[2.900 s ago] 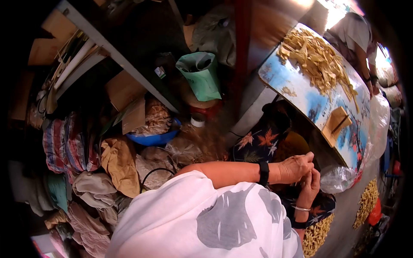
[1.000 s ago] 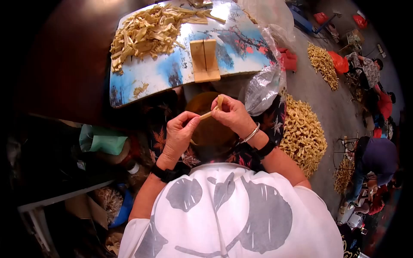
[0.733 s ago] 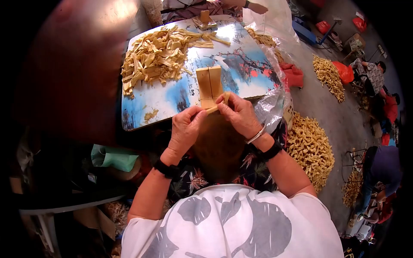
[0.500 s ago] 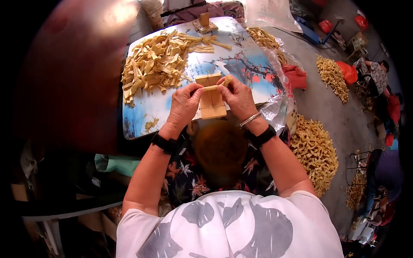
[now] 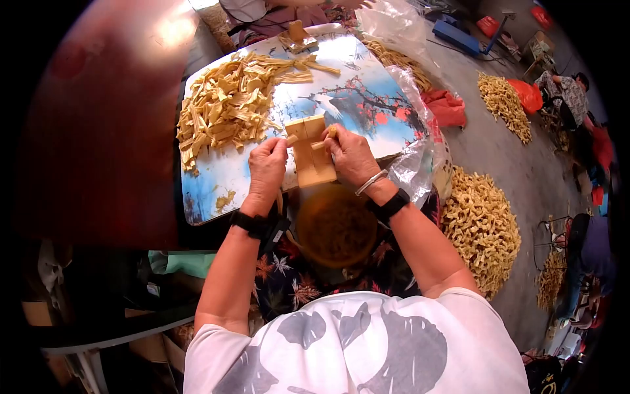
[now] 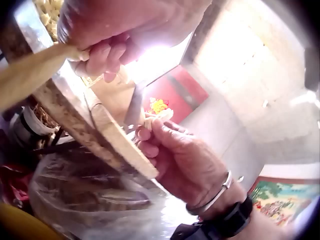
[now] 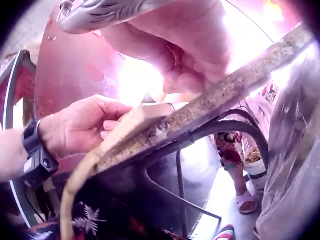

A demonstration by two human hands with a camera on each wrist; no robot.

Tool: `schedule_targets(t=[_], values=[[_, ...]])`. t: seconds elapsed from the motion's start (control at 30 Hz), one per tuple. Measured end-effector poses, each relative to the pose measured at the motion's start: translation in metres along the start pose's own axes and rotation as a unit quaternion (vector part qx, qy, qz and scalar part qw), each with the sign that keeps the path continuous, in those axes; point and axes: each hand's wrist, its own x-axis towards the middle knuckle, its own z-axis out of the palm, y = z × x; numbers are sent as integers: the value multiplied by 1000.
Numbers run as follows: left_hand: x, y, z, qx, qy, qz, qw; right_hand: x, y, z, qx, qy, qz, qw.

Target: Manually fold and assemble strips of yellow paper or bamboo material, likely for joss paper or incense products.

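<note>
In the head view my left hand (image 5: 266, 169) pinches a dried yellow strip (image 5: 292, 140) at the left side of a wooden stand (image 5: 314, 164). Its longer part (image 6: 35, 70) trails from the hand in the left wrist view. On the stand's other side, my right hand (image 5: 354, 154) holds a short yellow piece (image 5: 317, 146) with a curled end. A gap separates the two pieces. The stand, at the table's front edge, has an upright blade (image 6: 134, 105) showing between the hands in the left wrist view. Below, a brown bowl (image 5: 341, 261) sits over my lap.
A heap of yellow strips (image 5: 226, 108) covers the left of the painted table (image 5: 308, 95). Clear plastic (image 5: 413, 167) hangs at its right edge. On the floor to the right lies a large pile of short pieces (image 5: 482, 230). Another person's clothing (image 5: 289, 20) shows across the table.
My view has swung from the left floor to the table. Both hands have risen from my lap to the stand. The strip that joined them has come apart in two, and the hands have spread.
</note>
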Motion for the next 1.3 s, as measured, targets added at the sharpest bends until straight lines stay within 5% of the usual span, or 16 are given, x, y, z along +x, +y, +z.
schedule_targets(t=[0.03, 0.1, 0.17, 0.3, 0.53, 0.7, 0.83, 0.93, 1.03, 1.17, 1.3], values=[[-8, 8, -8, -172, -47, -72, 981, -5, -4, -6, 52, -31, 44, 997], [-28, 19, -10, -314, -70, -88, 943, -15, 7, -13, 145, -77, 88, 982], [-47, 22, -8, -342, -89, -102, 930, -32, 4, -16, 301, -116, 177, 930], [-87, 27, -1, -414, -116, -162, 888, -62, -19, -27, 334, -136, 210, 909], [-133, 16, 19, -280, -143, -141, 939, -106, -31, -5, 292, -104, 179, 934], [-154, 22, 20, -360, -165, -179, 901, -116, -55, -14, 240, -114, 160, 951], [-163, 11, 15, -212, -148, -106, 960, -131, -49, -10, 111, -91, 65, 987], [-161, 1, 10, -35, -53, -39, 997, -139, -31, -5, -3, -146, 125, 981], [-166, -10, 8, -96, -70, -19, 993, -145, -34, 1, -126, -31, -42, 991], [-179, -9, 29, -138, -84, -13, 987, -144, -34, 21, 48, -87, 40, 994], [-181, -14, 26, -134, -85, -24, 987, -147, -52, 17, -58, -42, -4, 997]])
